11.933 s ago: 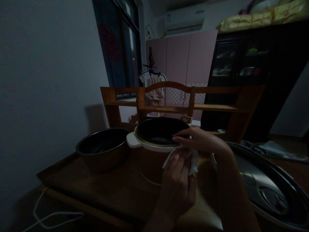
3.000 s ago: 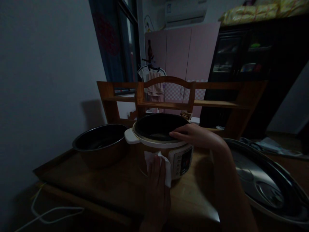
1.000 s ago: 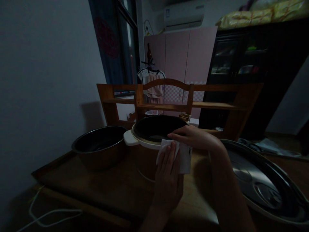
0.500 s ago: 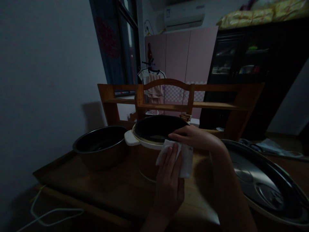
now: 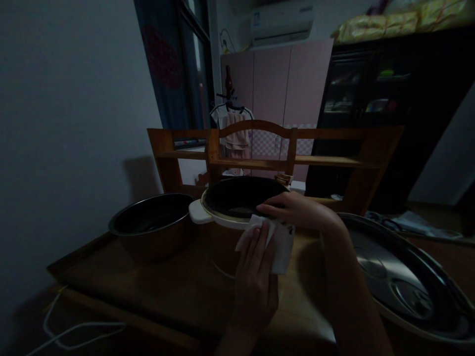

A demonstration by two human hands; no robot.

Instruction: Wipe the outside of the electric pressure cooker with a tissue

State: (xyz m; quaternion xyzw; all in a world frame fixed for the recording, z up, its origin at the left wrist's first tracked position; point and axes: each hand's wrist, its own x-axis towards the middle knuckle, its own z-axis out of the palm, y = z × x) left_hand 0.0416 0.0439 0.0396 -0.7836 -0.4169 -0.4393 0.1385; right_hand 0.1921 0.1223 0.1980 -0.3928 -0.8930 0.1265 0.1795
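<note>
An electric cooker (image 5: 222,217) with a cream rim and a dark inner pot stands open on the wooden table (image 5: 148,287). My left hand (image 5: 256,282) presses a white cloth (image 5: 280,244) flat against the cooker's front, fingers stretched over it. My right hand (image 5: 297,210) rests on the cooker's near right rim, fingers curled over the edge.
A dark metal bowl (image 5: 152,230) sits left of the cooker. The cooker's large lid (image 5: 404,282) lies at the right. A wooden shelf rack (image 5: 274,160) stands behind. A white cord (image 5: 74,331) trails off the table's left front.
My left hand has slid the cloth slightly left and down across the cooker's front. Three seconds ago the cloth was lower, with the control panel showing. My right hand has stayed on the rim.
</note>
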